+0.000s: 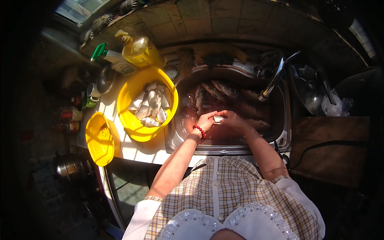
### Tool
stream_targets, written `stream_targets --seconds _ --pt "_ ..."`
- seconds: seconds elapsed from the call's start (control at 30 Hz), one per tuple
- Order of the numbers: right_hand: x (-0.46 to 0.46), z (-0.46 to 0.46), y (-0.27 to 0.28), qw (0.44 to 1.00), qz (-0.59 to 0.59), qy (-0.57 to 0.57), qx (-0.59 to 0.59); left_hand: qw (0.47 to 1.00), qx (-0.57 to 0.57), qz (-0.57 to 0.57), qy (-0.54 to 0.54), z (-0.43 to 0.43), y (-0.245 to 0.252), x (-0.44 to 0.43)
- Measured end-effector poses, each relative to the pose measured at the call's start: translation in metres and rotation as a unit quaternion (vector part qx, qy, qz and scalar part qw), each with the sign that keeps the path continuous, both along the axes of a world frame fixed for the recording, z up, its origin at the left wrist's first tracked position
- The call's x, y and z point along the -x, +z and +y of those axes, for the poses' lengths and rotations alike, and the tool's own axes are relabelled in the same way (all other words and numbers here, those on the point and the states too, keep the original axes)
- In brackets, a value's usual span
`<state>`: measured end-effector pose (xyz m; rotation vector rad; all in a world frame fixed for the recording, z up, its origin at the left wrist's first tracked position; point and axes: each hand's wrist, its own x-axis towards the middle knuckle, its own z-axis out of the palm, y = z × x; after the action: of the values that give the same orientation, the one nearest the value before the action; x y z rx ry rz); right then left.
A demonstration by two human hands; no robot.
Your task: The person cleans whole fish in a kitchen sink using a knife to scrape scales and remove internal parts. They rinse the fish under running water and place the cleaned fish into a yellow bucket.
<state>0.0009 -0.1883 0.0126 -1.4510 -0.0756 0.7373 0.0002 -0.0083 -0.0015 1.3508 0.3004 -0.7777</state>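
A small pale piece of fish (pixel 218 119) is held between my two hands, low over the near part of the steel sink (pixel 228 148). My left hand (pixel 206 121), with a red bead bracelet at the wrist, has its fingers on the piece from the left. My right hand (pixel 232 119) grips it from the right; its fingertips are partly hidden. Reddish water fills the sink, and several whole fish (pixel 223 88) lie in it beyond my hands. Left of the sink, a yellow plastic basin (pixel 124 102) holds several cut fish pieces (pixel 156 103).
A smaller yellow basin (pixel 99 144) stands tilted at the counter's left edge. Behind the large basin are a yellow pump bottle (pixel 142 54) and a green-topped spray bottle (pixel 120 63). A chrome faucet (pixel 273 81) reaches over the sink's right side. A brown board (pixel 330 132) lies at right.
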Motion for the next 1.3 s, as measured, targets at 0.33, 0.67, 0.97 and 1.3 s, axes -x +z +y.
stream_targets --seconds 0.33,0.67,0.97,1.3 --pt "0.0 0.012 0.033 0.981 -0.083 0.049 0.171 0.999 -0.019 -0.017 -0.024 0.0 -0.007 -0.007" --pt "0.003 0.011 0.026 0.96 -0.128 -0.003 0.248 0.993 -0.106 0.025 -0.05 0.008 -0.015 -0.013" --pt "-0.002 -0.016 -0.026 0.974 -0.104 -0.024 0.2 0.985 -0.164 0.018 0.055 0.034 -0.036 -0.007" --pt "0.017 -0.011 -0.076 0.844 -0.281 -0.084 0.45 0.751 -0.503 -0.276 -0.325 0.034 -0.019 0.025"
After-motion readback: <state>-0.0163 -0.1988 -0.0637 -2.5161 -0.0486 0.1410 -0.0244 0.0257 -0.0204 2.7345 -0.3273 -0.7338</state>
